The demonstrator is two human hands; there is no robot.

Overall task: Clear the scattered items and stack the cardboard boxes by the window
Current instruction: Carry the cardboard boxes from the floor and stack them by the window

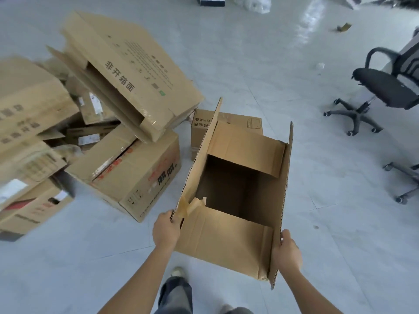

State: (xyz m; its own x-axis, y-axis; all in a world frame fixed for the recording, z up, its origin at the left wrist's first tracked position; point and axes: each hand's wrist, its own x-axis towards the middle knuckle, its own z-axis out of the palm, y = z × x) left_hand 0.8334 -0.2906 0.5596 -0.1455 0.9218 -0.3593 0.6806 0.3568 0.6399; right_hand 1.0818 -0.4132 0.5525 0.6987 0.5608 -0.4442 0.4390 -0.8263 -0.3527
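Holding an open cardboard box (226, 241) above the pale floor (328, 257), the person is standing just behind it in the head view. The left hand (165, 232) is curling round the near corner of the box's left long flap. The right hand (286, 252) is gripping the near edge of the right long flap. Both long flaps are standing upright, while the two short flaps are tilting at the near and far ends, four flaps in all; the inside is showing dark and bare.

Left of the box, three cartons are reading clearly. One flattened carton (136, 71) is leaning on one red-printed box (140, 177), whose near corner is sitting close to the left flap. Further left, more boxes are blurring together, too smeared to count. One small closed box (201, 123) is sitting just behind the open box, touching or nearly touching its far left edge.

Right of the box, bare floor is stretching out to one black office chair (383, 85), well apart, with a second chair base (405, 180) showing at the frame edge. Far beyond the box, clear plastic wrap (256, 3) is lying. One shoe (178, 271) is showing below it.
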